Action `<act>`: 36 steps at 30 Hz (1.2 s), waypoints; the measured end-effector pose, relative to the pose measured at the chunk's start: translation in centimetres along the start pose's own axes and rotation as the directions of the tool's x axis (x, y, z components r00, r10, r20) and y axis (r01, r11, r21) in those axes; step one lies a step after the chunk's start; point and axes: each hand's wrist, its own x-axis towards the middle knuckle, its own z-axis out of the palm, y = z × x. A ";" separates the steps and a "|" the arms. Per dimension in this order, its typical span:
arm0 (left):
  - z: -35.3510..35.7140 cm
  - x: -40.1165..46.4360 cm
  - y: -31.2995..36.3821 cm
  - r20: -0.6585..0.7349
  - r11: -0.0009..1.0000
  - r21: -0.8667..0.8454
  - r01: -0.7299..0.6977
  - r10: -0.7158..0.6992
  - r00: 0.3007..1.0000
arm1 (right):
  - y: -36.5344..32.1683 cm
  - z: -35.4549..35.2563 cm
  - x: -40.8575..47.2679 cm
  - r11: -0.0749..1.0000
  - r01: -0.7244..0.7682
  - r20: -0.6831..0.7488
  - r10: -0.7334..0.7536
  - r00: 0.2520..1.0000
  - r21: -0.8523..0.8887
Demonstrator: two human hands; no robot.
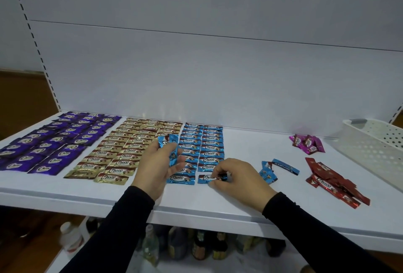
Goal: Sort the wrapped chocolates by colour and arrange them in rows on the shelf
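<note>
White shelf point(196, 203): purple chocolates point(54, 141), gold chocolates point(122, 152), blue chocolates point(202, 148) laid in rows. Left hand point(157, 168) grips several blue wrappers point(168, 144). Right hand point(237, 179) pinches blue chocolate point(206, 178) at near row end. Loose blue pieces point(277, 169), red pile point(333, 181), pink pile point(307, 143), white basket point(375, 141) at right.

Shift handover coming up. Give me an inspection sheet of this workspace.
Surface: white shelf.
Job's things: purple rows, gold rows, blue rows laid out; loose blue chocolates, red pile, pink pile unsorted.
Clutter: white basket at right.
Grippers: left hand holds blue chocolates; right hand pinches one at the row's front.
Cables: nothing seen.
Surroundings: bottles on the shelf below.
</note>
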 end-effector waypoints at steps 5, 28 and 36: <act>-0.1 -0.2 0.2 -0.006 1.000 0.016 -0.005 0.005 1.000 | -0.3 0.1 -0.2 0.998 0.032 -0.004 -0.032 0.999 -0.060; -0.5 -0.6 -0.1 0.012 1.000 0.010 0.021 -0.021 1.000 | 0.1 0.9 -0.7 0.968 0.166 0.165 -0.136 0.977 -0.190; -0.6 -0.9 -0.6 0.266 0.994 0.090 0.057 -0.079 0.961 | -0.7 -0.4 -0.3 0.996 0.091 -0.055 -0.091 0.994 -0.012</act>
